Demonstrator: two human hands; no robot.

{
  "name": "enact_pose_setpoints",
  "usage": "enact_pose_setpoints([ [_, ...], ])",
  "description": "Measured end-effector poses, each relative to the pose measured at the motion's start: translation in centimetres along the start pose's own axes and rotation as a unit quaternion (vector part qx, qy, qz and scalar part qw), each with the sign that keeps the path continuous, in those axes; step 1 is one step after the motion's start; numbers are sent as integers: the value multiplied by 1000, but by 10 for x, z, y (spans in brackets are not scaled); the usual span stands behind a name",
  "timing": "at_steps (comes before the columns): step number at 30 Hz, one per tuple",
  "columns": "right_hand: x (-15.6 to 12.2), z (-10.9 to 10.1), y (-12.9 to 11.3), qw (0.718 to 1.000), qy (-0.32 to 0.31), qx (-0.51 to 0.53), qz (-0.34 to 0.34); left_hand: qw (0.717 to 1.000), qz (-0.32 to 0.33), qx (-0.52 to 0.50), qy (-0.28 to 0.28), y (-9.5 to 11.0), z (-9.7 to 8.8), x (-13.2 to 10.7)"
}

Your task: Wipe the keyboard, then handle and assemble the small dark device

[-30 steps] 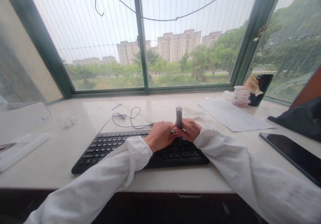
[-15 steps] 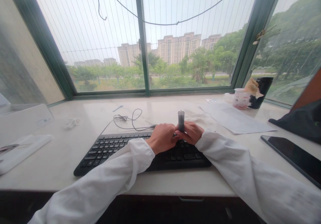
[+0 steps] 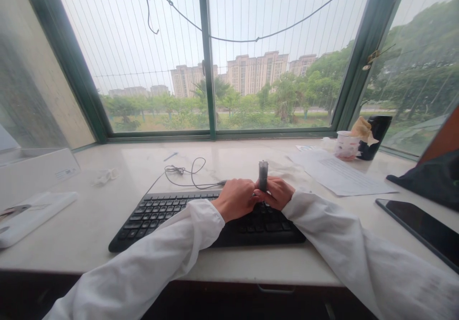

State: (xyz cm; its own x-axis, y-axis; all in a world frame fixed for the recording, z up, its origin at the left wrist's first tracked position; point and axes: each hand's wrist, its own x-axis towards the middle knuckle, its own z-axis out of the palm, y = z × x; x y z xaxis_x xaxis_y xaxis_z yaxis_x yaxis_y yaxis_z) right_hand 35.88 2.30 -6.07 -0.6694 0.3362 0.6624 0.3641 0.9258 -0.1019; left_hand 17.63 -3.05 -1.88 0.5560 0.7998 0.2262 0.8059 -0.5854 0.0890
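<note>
A black keyboard [image 3: 154,219] lies on the white desktop, with both my hands above its right half. My right hand [image 3: 279,192] is closed around a small dark grey, upright object [image 3: 263,176] with a paler, see-through-looking top end; its exact kind is unclear. Against it from the left presses my left hand [image 3: 238,198], fingers curled and thumb towards the right thumb. What the left fingers hold, if anything, is hidden behind the hand. A thin cable [image 3: 193,173] with a loose coil lies behind the keyboard, its end near my left knuckles.
To the right lie a black phone [image 3: 423,227] and printed paper sheets [image 3: 333,172]. A paper cup [image 3: 346,145] and a black cylinder [image 3: 376,136] stand by the window. White boxes [image 3: 39,167] and crumpled tissue [image 3: 104,176] are on the left.
The whole view has shifted slightly, so everything sits a little lower and further right. Both hands keep nearly the same pose around the dark grey object.
</note>
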Motion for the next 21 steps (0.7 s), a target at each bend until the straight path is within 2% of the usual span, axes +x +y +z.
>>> enact_pose_setpoints([
  [6,-1,1,0,1000,5,3,20,1000,-10,-1,-11,2,-1,0],
  [14,2,-2,-3,999,24,-4,-24,1000,-1,3,-5,1,1,1],
  [16,2,-1,-2,1000,17,10,3,1000,-2,6,3,-1,3,2],
  [21,6,-5,-4,986,-38,69,147,999,10,-18,26,-10,5,4],
])
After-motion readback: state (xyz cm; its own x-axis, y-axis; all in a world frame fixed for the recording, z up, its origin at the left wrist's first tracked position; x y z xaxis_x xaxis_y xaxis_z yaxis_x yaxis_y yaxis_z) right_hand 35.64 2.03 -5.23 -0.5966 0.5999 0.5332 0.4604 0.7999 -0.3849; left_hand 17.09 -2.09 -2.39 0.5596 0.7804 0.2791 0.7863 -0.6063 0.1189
